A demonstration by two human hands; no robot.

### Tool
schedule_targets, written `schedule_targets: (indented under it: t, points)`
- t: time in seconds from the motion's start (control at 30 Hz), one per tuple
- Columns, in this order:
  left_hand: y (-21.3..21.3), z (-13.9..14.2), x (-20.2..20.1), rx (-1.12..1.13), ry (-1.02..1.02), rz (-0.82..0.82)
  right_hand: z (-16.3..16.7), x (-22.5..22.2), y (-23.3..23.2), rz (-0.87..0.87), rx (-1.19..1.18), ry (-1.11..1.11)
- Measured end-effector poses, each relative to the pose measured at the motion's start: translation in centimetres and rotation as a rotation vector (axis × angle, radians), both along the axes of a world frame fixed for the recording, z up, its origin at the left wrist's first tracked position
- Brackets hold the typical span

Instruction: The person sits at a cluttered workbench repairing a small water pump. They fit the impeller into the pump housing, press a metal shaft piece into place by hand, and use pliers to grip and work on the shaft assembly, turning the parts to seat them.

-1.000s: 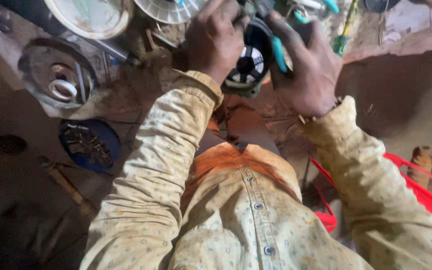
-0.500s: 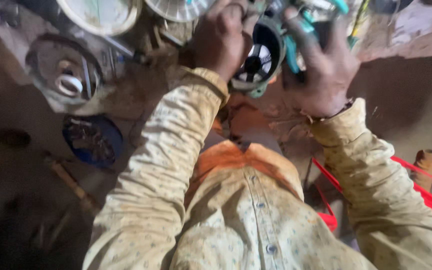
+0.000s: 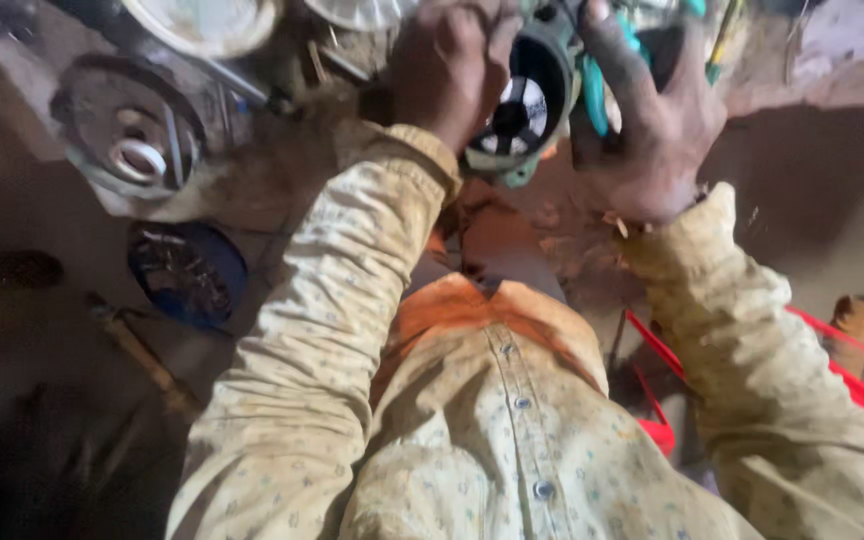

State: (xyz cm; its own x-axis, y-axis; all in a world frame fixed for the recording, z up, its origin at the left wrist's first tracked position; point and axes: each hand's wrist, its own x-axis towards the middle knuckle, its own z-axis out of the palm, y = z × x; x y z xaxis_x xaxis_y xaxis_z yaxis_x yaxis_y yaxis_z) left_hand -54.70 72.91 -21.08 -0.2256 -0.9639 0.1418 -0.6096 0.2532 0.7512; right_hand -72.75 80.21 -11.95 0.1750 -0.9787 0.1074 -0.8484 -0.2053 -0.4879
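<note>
Both hands have slid up the view since a second ago, motor housing with them

Left hand (image 3: pixel 449 68) is clenched on the round motor housing (image 3: pixel 524 105); right hand (image 3: pixel 649 130) grips teal-handled pliers (image 3: pixel 597 95) against its rim, above a floor strewn with a grey disc (image 3: pixel 124 140) and blue dish (image 3: pixel 190 272)

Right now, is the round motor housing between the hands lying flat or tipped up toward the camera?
Tipped up. The round motor housing shows its open face and striped inner core to the camera, with the left hand and right hand gripping its sides.

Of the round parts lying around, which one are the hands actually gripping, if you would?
The green-cased round motor part, between left hand and right hand; the grey disc and blue dish lie untouched.
</note>
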Motion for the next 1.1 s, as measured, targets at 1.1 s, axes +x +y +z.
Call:
schedule_targets:
  t: [1.1]
  points:
    - [-0.8,2.9,-1.4,0.018,0.098,-0.065,-1.0,-1.8,0.0,-0.243,0.367,-0.718]
